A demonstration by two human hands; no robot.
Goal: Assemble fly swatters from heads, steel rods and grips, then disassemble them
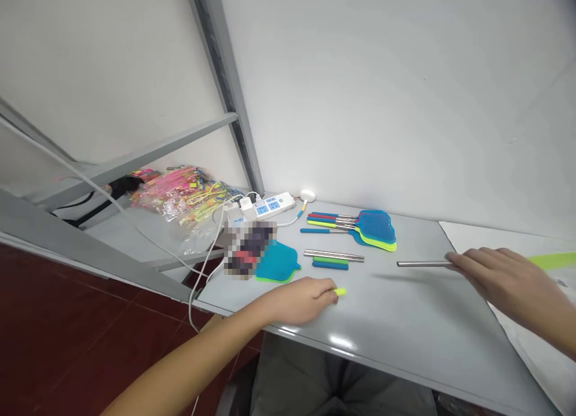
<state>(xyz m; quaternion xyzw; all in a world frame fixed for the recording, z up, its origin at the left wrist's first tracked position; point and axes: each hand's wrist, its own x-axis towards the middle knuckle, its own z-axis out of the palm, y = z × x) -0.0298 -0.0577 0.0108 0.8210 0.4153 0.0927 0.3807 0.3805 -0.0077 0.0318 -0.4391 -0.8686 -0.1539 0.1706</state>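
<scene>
Near the table's front edge, my left hand (308, 299) is closed round a yellow-green handle sleeve (341, 292), only its tip showing. At the right, my right hand (508, 284) grips a silver metal rod (423, 264), whose bare end points left above the table. Behind that hand a yellow-green strip (553, 260) shows; whether it joins the rod I cannot tell. Between the hands and the wall lie loose metal rods (333, 255), a green sleeve (330, 260) and a blue sleeve (330, 265). Left of these rest blue and green swatter heads (279, 262).
Several fly swatters (377, 226) lie stacked near the wall. A white power strip (274, 206) with cables stands at the back left, beside a blurred item (248, 248). Bags of colourful items (184, 191) fill the left shelf. White sheeting (468, 233) covers the table's right end.
</scene>
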